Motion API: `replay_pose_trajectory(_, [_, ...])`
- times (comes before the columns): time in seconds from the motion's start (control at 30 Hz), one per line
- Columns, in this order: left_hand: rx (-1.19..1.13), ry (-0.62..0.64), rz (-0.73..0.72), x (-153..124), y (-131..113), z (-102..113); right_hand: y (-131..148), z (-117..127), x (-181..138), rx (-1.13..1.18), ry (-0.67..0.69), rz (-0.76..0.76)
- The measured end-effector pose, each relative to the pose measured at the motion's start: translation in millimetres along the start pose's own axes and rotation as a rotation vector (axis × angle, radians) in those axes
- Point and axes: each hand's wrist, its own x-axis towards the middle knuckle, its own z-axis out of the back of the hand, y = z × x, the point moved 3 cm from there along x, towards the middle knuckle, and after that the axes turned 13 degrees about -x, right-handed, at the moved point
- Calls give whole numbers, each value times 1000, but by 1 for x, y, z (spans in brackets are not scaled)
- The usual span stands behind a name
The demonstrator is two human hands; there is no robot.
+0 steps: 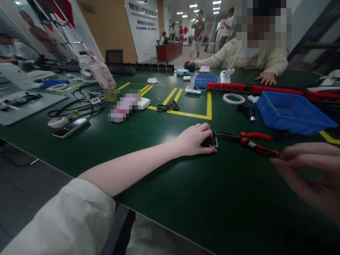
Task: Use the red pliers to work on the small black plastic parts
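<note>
My left hand [195,140] rests on the green table, its fingers curled around a small black part [212,141] with metallic bits at its edge. Most of that part is hidden under the fingers. Just to its right lie red-handled long-nose pliers [245,136], their jaws pointing at the part and their handles spread. My right hand [313,173] is raised over the table at the right, slightly blurred. Its thumb and fingertips are brought together in a pinch close to the end of the lower pliers handle; whatever they hold is too small to make out.
A blue bin [294,113] stands beyond the pliers, near a black connector-like piece [248,112] and a white ring [233,98]. Black clips [168,106], a phone [124,108] and a white device [70,128] lie left. Across the table sits a person [247,58].
</note>
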Motion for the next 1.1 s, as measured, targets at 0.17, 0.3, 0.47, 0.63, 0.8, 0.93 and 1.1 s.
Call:
replay_pose_trajectory(0.17, [-35, -2, 6, 0, 1, 0, -13, -44, 18, -147, 82, 267])
replay_pose_trajectory(0.3, [-100, -23, -3, -1, 2, 0, -41, -63, 1, -226, 294, 54])
replay_pose_trajectory(0.47, [-121, -7, 9, -1, 1, 0, -78, -80, -17, -7, 538, -185])
replay_pose_trajectory(0.63, [-103, 6, 4, -1, -4, 3, -88, -86, -19, 10, 502, -188])
replay_pose_trajectory(0.8, [-70, 15, -4, -1, -5, 3, -68, -85, -12, 25, 466, -169])
replay_pose_trajectory(0.93, [-36, 17, 0, -1, -5, 4, -55, -80, -6, 17, 471, -236])
replay_pose_trajectory(1.1, [-10, 41, 22, -1, -5, 4, -46, -70, -3, 26, 488, -291])
